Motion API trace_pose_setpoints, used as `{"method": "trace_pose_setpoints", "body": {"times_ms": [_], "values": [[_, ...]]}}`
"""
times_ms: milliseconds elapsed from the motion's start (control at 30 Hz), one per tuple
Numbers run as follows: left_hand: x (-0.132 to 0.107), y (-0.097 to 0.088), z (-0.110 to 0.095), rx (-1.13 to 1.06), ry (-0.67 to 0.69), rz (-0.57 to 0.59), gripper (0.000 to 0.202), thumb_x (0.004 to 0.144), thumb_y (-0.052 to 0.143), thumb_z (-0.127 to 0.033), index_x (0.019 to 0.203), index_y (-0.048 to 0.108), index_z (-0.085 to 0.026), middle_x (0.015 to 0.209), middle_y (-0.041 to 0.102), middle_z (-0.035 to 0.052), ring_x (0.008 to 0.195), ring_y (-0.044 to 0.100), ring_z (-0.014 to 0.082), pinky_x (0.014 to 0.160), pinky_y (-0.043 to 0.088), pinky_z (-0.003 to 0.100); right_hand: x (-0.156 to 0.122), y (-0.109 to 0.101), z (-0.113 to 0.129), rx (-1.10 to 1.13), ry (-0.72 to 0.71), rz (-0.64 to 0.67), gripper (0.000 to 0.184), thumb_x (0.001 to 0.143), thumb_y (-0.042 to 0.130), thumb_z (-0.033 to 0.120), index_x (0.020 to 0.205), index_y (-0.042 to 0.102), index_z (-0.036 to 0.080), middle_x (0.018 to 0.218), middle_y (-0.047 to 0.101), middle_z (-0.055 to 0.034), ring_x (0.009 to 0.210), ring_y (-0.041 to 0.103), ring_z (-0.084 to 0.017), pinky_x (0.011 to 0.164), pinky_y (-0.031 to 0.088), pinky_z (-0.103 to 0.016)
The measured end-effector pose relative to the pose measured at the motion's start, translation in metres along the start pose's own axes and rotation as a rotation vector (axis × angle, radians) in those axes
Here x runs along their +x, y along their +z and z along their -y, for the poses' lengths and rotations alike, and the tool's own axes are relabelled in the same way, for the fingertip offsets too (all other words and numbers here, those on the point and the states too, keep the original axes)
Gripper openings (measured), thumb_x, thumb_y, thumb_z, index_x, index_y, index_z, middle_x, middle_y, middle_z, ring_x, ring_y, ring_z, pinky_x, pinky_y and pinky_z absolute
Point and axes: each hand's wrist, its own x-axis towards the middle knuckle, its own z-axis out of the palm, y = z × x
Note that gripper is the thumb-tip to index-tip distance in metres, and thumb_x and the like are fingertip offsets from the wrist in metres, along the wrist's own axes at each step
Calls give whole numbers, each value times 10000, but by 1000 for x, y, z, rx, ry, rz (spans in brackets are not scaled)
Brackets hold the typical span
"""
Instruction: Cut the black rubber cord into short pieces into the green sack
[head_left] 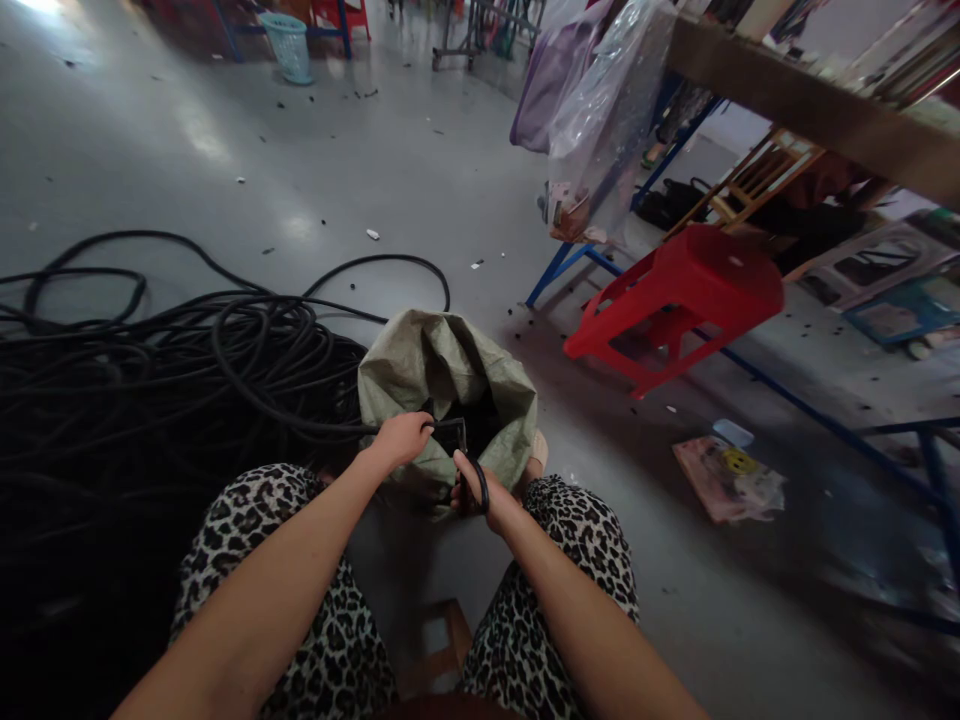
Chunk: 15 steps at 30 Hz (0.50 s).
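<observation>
To the left of our fingers lies a big heap of black cord (225, 350), full of loops. They cross over and under, so a hard tug could snag them. One strand runs to our left fingers (417, 428), which are pinched tight around it above the open green sack (397, 355). A short bit pokes out on their right and reaches the scissors (463, 434). Our left fingers are near the blades, so if the cord slipped, we might get nipped. Our right fingers (466, 467) are curled around the handles, just below the blades; we can't tell if the blades are apart. If the floppy sack sagged in, it could get in their way. Just right of these fingers is a foot (537, 452), so dropped scissors could hurt it. Farther right, the red stool (720, 270) might trip us if we stepped that way
</observation>
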Motion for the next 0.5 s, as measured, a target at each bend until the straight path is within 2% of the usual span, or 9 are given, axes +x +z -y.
{"method": "trace_pose_setpoints", "body": {"times_ms": [233,500], "values": [[-1,0,-1,-73,42,16,366,877,435,-283,1182,624,-211,1151,683,58,1033,630,212,888,466,298,10,-1,-6,-6,-37,-2,512,831,493,650,870,547,143,602,583,-22,446,565,-135,429,445,-225],[0,3,0,-93,92,77,384,869,425,-265,1186,639,-232,1198,666,25,1079,613,196,935,450,273,5,-2,-2,-10,-63,-5,509,849,489,626,883,565,124,572,564,-13,448,550,-118,410,408,-188]]}}
